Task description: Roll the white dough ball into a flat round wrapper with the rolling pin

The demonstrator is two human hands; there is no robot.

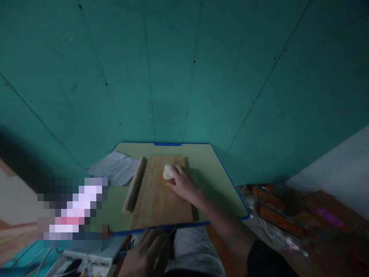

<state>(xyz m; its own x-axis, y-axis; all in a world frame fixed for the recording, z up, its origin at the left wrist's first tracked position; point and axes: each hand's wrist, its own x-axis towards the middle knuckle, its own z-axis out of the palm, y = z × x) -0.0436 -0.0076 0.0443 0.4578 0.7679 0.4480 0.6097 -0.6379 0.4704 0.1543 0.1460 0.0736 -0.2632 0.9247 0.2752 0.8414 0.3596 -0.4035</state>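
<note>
On the wooden cutting board point(161, 206) rests a pale lump of dough point(168, 172), close to the board's far end. My right hand point(184, 184) reaches in from the right and grips the dough, with thumb and fingers around its right side. A wooden rolling pin point(134, 186) lies lengthwise along the left side of the board. Below the near edge of the table, my left hand point(147, 252) is low in front of my lap. Its fingers are curled in shadow, and whatever they may hold is hidden.
The pale green table point(213, 177) has a blue rim and stands against a green wall point(173, 77). A printed sheet point(119, 167) lies at its left. Boxes and plastic clutter point(279, 215) sit on the floor at right; a bin of cables point(83, 263) stands at lower left.
</note>
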